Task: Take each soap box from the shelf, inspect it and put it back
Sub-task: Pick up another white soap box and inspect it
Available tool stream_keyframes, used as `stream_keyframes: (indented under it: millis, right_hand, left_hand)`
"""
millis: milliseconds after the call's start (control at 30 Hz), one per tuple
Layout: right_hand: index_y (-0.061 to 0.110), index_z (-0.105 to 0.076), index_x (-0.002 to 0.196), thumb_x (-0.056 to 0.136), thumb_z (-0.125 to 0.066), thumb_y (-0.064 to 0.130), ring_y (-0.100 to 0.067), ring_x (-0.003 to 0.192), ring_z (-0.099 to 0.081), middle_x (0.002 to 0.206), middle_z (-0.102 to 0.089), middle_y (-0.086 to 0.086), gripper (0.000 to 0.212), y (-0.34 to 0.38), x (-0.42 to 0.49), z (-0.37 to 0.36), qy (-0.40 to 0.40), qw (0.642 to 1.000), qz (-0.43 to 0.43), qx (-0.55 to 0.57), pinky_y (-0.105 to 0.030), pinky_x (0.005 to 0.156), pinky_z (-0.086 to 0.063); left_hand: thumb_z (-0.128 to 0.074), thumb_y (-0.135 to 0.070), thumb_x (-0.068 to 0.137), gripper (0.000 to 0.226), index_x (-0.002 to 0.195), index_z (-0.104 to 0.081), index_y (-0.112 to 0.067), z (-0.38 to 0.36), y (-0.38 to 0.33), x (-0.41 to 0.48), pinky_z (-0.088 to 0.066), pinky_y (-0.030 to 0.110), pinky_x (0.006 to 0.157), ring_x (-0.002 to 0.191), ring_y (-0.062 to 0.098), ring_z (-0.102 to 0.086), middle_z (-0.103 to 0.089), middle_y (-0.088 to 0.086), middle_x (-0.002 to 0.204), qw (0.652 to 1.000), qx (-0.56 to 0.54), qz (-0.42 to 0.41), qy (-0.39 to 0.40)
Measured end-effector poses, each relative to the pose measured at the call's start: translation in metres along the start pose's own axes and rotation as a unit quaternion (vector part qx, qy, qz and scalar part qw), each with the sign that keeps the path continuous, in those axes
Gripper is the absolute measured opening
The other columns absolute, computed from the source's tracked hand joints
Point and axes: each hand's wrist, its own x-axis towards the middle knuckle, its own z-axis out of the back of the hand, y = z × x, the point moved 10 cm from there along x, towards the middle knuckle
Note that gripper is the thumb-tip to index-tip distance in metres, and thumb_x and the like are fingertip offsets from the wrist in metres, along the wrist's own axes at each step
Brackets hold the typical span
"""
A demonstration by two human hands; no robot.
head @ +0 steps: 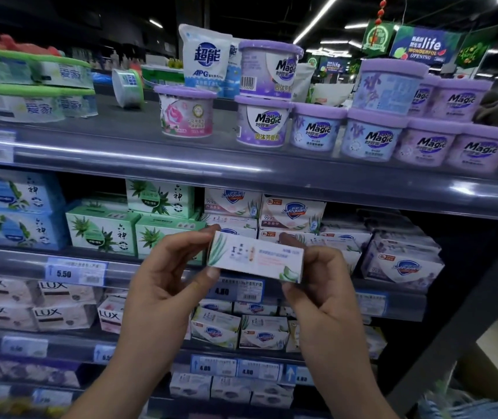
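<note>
A white soap box [256, 257] with green aloe leaves on its corners is held level in front of the shelf, its long side panel facing me. My left hand [166, 276] pinches its left end between thumb and fingers. My right hand [320, 282] grips its right end the same way. Behind it on the shelf stand stacked white Safeguard soap boxes [291, 211]. The middle shelf rail [120, 270] runs just behind my hands.
Green aloe soap boxes [102, 229] and blue ones [14, 207] fill the left of the same shelf. LUX boxes [57, 316] lie one level down. Purple Magic tubs [371, 137] line the top shelf. A dark upright post [468, 313] bounds the shelves on the right.
</note>
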Motion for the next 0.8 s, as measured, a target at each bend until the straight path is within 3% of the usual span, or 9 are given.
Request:
stream_keyframes:
  millis: [100,200,267,333,400,467,567,667,800]
  right_hand:
    - [0.043,-0.063,0.102,0.102,-0.059,0.0,-0.006,0.1,-0.073,0.113,-0.077,0.01,0.043,-0.008,0.002,0.002,0.0,1.0,-0.006,0.002,-0.014,0.08,-0.057]
    - [0.04,-0.07,0.105,0.099,-0.067,0.031,-0.011,0.08,-0.074,0.097,-0.078,0.014,0.01,-0.018,0.006,0.005,-0.004,0.999,-0.047,0.022,-0.031,0.073,-0.062]
    - [0.033,-0.073,0.093,0.081,-0.078,0.056,-0.014,0.057,-0.064,0.069,-0.068,0.012,0.026,-0.026,0.006,0.001,0.007,0.993,-0.102,0.056,-0.035,0.063,-0.057]
    - [0.027,-0.074,0.083,0.062,-0.079,0.062,-0.016,0.044,-0.057,0.053,-0.055,0.007,0.041,-0.034,0.006,-0.001,0.011,0.985,-0.148,0.089,-0.029,0.049,-0.053]
    - [0.021,-0.074,0.085,0.062,-0.078,0.062,-0.017,0.039,-0.053,0.046,-0.048,0.006,0.047,-0.036,0.006,-0.003,0.022,0.981,-0.164,0.097,-0.024,0.04,-0.047]
    - [0.024,-0.074,0.086,0.068,-0.077,0.059,-0.016,0.039,-0.05,0.048,-0.049,0.002,0.039,-0.036,0.006,0.0,0.017,0.983,-0.165,0.084,-0.023,0.038,-0.043]
    - [0.032,-0.075,0.084,0.093,-0.074,0.033,-0.014,0.04,-0.051,0.055,-0.059,0.003,0.009,-0.036,0.011,0.008,0.006,0.988,-0.148,0.035,-0.024,0.041,-0.046]
    - [0.05,-0.074,0.086,0.102,-0.065,0.021,-0.006,0.059,-0.07,0.077,-0.075,0.015,0.034,-0.044,0.017,0.011,-0.006,0.991,-0.13,-0.034,-0.019,0.057,-0.058]
    - [0.058,-0.066,0.113,0.101,-0.067,0.028,0.005,0.094,-0.071,0.101,-0.072,0.034,0.032,-0.05,0.019,0.006,-0.028,0.99,-0.133,-0.031,-0.022,0.085,-0.056]
  left_hand:
    - [-0.076,-0.021,0.08,0.032,0.109,-0.076,-0.033,0.001,-0.002,0.0,-0.059,0.019,0.086,0.114,0.01,-0.071,-0.078,-0.005,0.119,1.0,0.029,0.006,-0.006]
    - [-0.081,-0.041,0.079,0.028,0.105,-0.079,-0.031,0.01,0.009,0.0,-0.064,0.027,0.072,0.089,0.009,-0.077,-0.082,-0.007,0.099,0.996,0.049,0.061,-0.037]
    - [-0.084,-0.052,0.075,0.033,0.091,-0.079,-0.024,0.016,0.021,-0.001,-0.062,0.028,0.059,0.066,0.009,-0.07,-0.075,-0.009,0.076,0.99,0.033,0.123,-0.062]
    - [-0.083,-0.056,0.071,0.04,0.083,-0.078,-0.018,0.018,0.036,-0.001,-0.057,0.025,0.052,0.058,0.015,-0.063,-0.066,0.001,0.069,0.98,0.016,0.184,-0.073]
    - [-0.087,-0.058,0.066,0.047,0.083,-0.078,-0.015,0.017,0.043,-0.001,-0.054,0.023,0.05,0.054,0.016,-0.062,-0.065,0.002,0.065,0.976,0.011,0.209,-0.066]
    - [-0.088,-0.054,0.066,0.049,0.085,-0.075,-0.011,0.015,0.044,0.001,-0.054,0.023,0.051,0.052,0.017,-0.06,-0.06,0.001,0.06,0.976,0.018,0.21,-0.055]
    - [-0.082,-0.029,0.085,0.005,0.086,-0.08,-0.025,0.014,0.038,0.005,-0.059,0.025,0.053,0.058,0.015,-0.069,-0.073,-0.009,0.067,0.98,0.055,0.184,-0.044]
    - [-0.075,-0.015,0.092,0.028,0.103,-0.079,-0.041,0.011,0.028,0.008,-0.059,0.013,0.067,0.085,-0.001,-0.075,-0.081,-0.017,0.096,0.98,0.16,0.115,-0.026]
    - [-0.073,-0.012,0.094,0.042,0.128,-0.072,-0.035,0.003,0.022,0.015,-0.049,0.0,0.071,0.097,-0.01,-0.065,-0.069,-0.015,0.108,0.967,0.244,0.068,-0.01]
